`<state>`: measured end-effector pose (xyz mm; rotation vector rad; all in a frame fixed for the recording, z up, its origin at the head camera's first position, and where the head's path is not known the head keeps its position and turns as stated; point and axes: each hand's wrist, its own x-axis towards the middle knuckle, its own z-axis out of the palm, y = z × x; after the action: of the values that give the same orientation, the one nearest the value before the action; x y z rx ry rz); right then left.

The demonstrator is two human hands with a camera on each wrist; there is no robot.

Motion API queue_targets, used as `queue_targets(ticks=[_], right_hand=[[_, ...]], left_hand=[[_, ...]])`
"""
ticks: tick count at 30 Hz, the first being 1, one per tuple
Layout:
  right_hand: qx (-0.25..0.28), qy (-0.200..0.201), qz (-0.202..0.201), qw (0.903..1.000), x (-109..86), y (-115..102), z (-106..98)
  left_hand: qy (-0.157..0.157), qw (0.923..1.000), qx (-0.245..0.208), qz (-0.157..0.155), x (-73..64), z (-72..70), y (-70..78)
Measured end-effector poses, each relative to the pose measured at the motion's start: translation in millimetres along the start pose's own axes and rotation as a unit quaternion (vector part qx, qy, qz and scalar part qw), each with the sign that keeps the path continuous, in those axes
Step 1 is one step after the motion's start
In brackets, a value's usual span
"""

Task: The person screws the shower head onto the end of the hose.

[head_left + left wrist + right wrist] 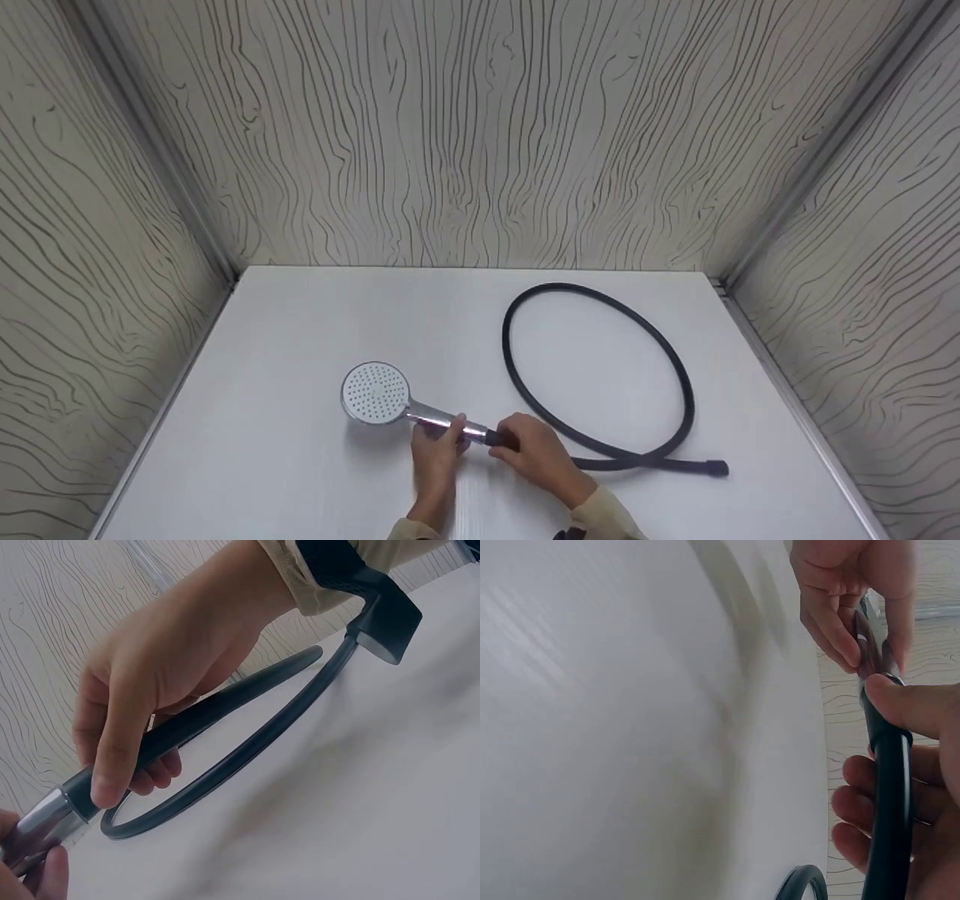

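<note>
A chrome shower head (376,393) with a round, perforated face points its handle toward the right. My left hand (436,454) grips that handle near its lower end. Against the handle's end sits the black fitting of a shower hose (247,746), and my right hand (541,454) pinches it between thumb and fingers. In the right wrist view the thumb lies on the black collar (887,727), right at the chrome end. Whether the fitting is threaded on cannot be told. The hose runs behind the right hand into one wide loop on the table.
The hose's free end (717,468) lies at the right, past where the loop crosses itself. A white table (300,322) carries everything, with wood-patterned panels (450,135) at its back and sides. Metal rails (795,180) run along the corners.
</note>
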<state>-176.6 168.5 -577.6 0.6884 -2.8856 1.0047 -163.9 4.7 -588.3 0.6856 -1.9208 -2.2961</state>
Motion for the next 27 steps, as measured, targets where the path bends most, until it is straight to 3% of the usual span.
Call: queue_targets(ticks=[3, 6, 17, 22, 27], right_hand=[[-0.042, 0.034, -0.027, 0.9981, -0.4, -1.9, 1.4], [-0.046, 0.042, -0.038, 0.9973, -1.0, -0.9, 1.9], [0.057, -0.010, 0.012, 0.9982, 2.8, 7.8, 1.1], [0.070, 0.031, 0.021, 0.9968, 1.9, 3.0, 3.3], [0.029, 0.059, 0.020, 0.9977, 1.0, -2.5, 4.0]], left_hand=[[-0.003, 1.0000, 0.003, 0.005, -0.5, 0.9, 1.8], [-0.015, 0.9998, 0.008, 0.009, -0.6, 0.9, 2.4], [-0.047, 0.9986, 0.012, 0.022, 2.2, 0.0, 3.7], [-0.027, 0.9992, 0.011, 0.028, 2.3, 0.0, 6.0], [0.005, 0.9998, 0.012, 0.013, 2.2, 1.5, 4.5]])
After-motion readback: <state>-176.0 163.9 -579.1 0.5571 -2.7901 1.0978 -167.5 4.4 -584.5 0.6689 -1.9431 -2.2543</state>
